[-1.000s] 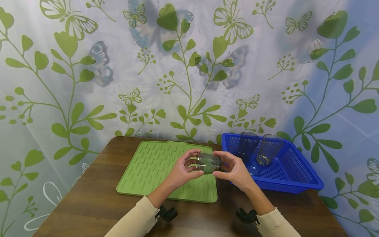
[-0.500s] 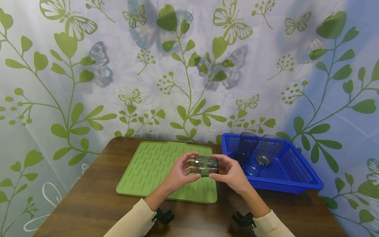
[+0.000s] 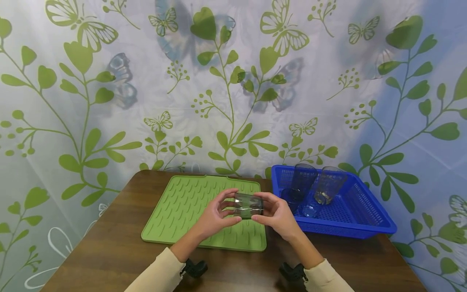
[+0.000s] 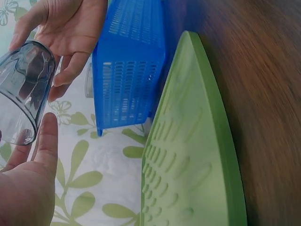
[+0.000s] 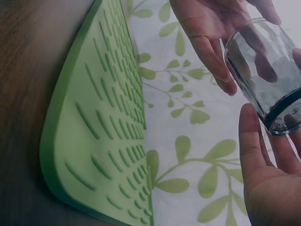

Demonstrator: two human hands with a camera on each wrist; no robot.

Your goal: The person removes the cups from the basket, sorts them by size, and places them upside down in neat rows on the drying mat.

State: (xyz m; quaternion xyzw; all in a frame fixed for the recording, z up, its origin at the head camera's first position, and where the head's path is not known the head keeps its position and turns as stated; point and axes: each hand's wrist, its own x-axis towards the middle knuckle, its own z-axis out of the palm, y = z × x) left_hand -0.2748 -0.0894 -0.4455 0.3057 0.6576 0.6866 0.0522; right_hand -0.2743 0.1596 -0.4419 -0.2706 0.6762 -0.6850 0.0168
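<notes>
A short, clear, grey-tinted drinking glass (image 3: pixel 248 206) lies sideways in the air between my two hands, over the right part of the green ridged mat (image 3: pixel 182 211). My left hand (image 3: pixel 215 214) grips its left end, thumb below and fingers above. At the other end, my right hand (image 3: pixel 280 215) holds it the same way. The right wrist view shows the glass's open rim toward the left hand (image 5: pixel 211 33) and its thick dark base by the right hand (image 5: pixel 275 188).
Right of the mat stands a blue perforated plastic basket (image 3: pixel 346 230). Inside are a tall dark glass (image 3: pixel 303 178), a tall clear glass (image 3: pixel 330 184) leaning, and smaller glassware (image 3: pixel 311 209). A patterned curtain (image 3: pixel 226 81) hangs behind the brown wooden table (image 3: pixel 109 243).
Both hands have drifted slightly left and down with the glass, still held sideways between them. The basket and mat stay in place.
</notes>
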